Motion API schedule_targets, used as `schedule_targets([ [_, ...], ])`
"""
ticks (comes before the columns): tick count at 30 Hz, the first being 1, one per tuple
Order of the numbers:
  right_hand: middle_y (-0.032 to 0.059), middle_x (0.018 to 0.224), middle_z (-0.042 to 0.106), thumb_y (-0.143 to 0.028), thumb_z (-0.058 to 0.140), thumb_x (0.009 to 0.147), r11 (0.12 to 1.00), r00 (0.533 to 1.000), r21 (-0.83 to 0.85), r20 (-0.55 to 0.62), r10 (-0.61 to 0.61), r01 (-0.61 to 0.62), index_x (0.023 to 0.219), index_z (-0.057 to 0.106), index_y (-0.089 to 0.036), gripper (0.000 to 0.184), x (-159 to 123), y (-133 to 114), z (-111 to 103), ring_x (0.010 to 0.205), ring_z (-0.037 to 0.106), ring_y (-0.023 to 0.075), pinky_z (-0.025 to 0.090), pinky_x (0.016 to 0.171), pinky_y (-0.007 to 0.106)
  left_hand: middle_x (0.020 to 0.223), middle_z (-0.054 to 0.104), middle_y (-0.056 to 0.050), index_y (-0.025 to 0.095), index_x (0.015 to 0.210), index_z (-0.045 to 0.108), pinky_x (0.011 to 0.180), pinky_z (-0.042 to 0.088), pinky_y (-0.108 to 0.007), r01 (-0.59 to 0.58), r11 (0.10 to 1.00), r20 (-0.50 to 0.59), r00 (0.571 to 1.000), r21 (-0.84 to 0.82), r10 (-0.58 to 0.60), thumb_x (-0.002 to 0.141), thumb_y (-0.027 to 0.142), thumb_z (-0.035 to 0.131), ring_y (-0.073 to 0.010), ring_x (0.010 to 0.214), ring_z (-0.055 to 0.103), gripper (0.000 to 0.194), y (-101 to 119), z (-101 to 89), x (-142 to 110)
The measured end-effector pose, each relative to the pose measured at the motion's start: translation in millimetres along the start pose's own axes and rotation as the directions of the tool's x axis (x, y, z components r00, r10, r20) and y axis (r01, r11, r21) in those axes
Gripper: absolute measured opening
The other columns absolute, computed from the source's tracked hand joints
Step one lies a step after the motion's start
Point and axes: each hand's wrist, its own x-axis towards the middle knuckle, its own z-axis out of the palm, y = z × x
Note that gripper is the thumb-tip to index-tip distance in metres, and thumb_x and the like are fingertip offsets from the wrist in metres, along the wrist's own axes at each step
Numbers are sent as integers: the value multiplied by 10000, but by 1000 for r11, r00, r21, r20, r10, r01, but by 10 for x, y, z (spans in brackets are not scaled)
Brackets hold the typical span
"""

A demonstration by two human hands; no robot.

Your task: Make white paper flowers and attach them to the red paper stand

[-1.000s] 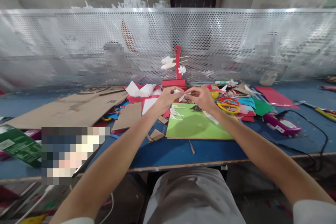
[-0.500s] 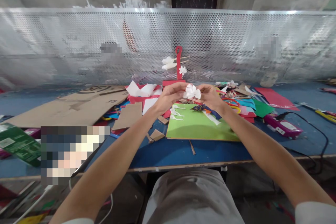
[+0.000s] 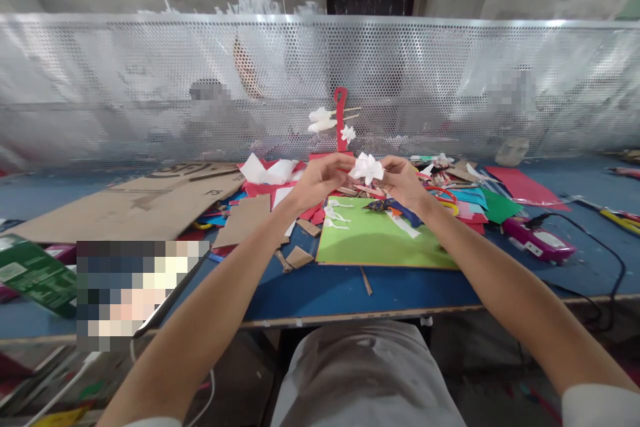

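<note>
While the left hand [image 3: 325, 180] and the right hand [image 3: 401, 180] are up over the far edge of the green paper [image 3: 367, 250], a white flower [image 3: 367, 169] is between them. The right hand pinches the flower's edge with thumb and finger. The left hand is curled at the other side, with its fingertips by the petals; I can't tell if they squeeze it. The step now looks like fixing or checking the petals. The next move, I think, calls for a soft touch, so the thin petals don't bend. On the green paper lie a glue gun [image 3: 409, 213], a white strip [image 3: 404, 225] and, near its left edge, small white bits [image 3: 337, 215]. Past its far edge stands a red hook [image 3: 341, 113].
</note>
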Motion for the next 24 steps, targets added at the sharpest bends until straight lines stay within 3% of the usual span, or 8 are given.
schedule_targets([
  [3,-14,770,704,-363,897,553,1000,1000,-23,-27,-3,3,733,681,-228,311,22,-4,1,713,674,136,583,734,285,1058,682,-90,179,1093,640,784,505,-330,44,886,138,983,461,-121,838,180,513,-191,875,658,284,-58,-107,-31],
  [5,-10,766,707,-335,893,568,999,1000,-32,-9,0,0,719,681,-218,285,33,-1,3,709,677,131,578,739,282,963,687,-70,188,1027,667,734,467,-295,19,764,289,920,645,-267,797,170,527,-179,803,637,269,-71,-175,-62],
  [7,-9,775,710,-308,885,589,998,1000,-55,12,13,-12,728,686,-217,260,36,5,4,718,679,126,570,742,276,923,689,-57,198,1016,673,684,433,-261,4,729,398,835,684,-378,764,155,530,-161,754,617,293,-61,-224,-87],
  [10,-7,770,708,-303,867,622,995,999,-97,30,37,-34,766,697,-221,237,27,9,11,726,676,129,565,742,282,955,699,-54,201,1029,677,644,409,-235,34,781,513,736,624,-442,721,128,531,-153,765,610,348,-42,-247,-101],
  [12,-7,764,703,-304,857,636,993,998,-110,44,50,-45,790,703,-224,233,17,7,19,724,674,132,564,740,289,970,706,-54,203,1024,688,642,408,-233,62,797,551,690,600,-469,709,134,547,-154,766,610,353,-55,-236,-102],
  [14,-8,775,701,-299,857,634,992,997,-114,51,58,-52,808,712,-226,238,9,6,27,729,674,129,562,755,292,946,712,-52,205,964,711,663,411,-239,65,802,568,672,593,-474,714,158,570,-156,762,609,291,-87,-218,-102],
  [17,-2,799,707,-305,856,635,991,994,-114,69,82,-74,822,729,-231,238,6,18,29,741,673,129,562,778,298,892,707,-47,201,844,715,680,405,-240,54,833,575,699,550,-426,747,211,591,-152,747,600,158,-119,-213,-101],
  [24,-4,737,695,-348,885,579,990,989,-62,69,130,-126,766,744,-231,262,11,56,46,667,644,116,566,702,278,824,680,-34,206,885,660,628,370,-246,79,857,346,893,509,-287,814,228,557,-143,701,585,127,-113,-243,-73],
])
